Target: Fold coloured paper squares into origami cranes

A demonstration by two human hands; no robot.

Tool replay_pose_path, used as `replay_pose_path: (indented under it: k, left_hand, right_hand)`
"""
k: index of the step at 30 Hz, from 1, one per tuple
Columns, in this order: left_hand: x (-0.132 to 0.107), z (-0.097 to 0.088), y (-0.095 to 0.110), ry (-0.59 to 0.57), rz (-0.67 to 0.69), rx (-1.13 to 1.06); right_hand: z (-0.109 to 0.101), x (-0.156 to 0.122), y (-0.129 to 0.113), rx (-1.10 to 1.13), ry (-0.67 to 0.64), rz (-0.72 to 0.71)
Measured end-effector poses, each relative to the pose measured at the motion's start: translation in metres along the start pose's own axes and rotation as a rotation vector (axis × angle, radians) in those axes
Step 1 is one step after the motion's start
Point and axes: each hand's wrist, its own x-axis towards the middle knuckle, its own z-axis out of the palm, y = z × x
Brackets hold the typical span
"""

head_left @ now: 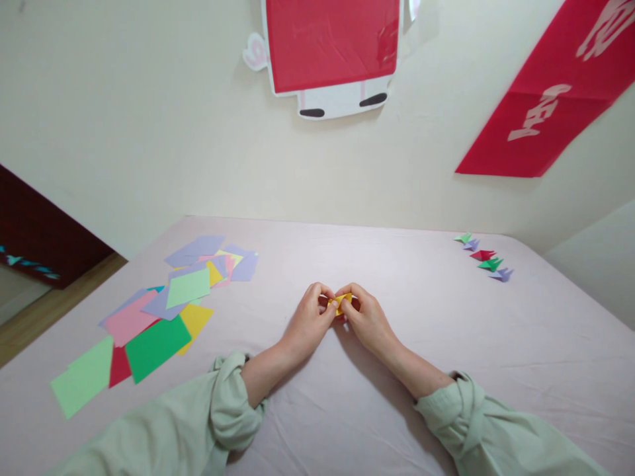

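A small folded piece of yellow paper (pixel 340 303) is pinched between my two hands, above the middle of the table. My left hand (pixel 316 312) grips its left side, thumb on the near face. On the other side, my right hand (pixel 364 312) closes its thumb and fingers on the right part. The fingertips of both hands almost meet and cover much of the paper, so its full shape is hidden.
Loose coloured paper sheets (pixel 153 347) lie overlapping at the left of the cloth-covered table (pixel 317 410). Several small folded paper figures (pixel 491 264) stand in a row at the far right. Behind the table rises a pale wall (pixel 198 132) with red decorations (pixel 335 46).
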Motion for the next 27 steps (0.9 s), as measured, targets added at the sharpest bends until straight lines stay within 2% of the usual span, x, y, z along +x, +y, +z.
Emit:
replay_pose_path:
  k: [9, 23, 27]
  left_hand:
    - [0.001, 0.000, -0.010, -0.020, -0.006, -0.001]
    - [0.004, -0.002, -0.008, 0.065, -0.072, -0.023]
    - [0.005, -0.004, -0.007, 0.091, -0.073, -0.028]
  right_hand:
    - [-0.003, 0.000, -0.007, -0.037, 0.030, -0.039]
    - [-0.002, -0.001, -0.007, -0.030, 0.037, -0.068]
    - [-0.002, -0.002, -0.005, -0.001, 0.003, -0.086]
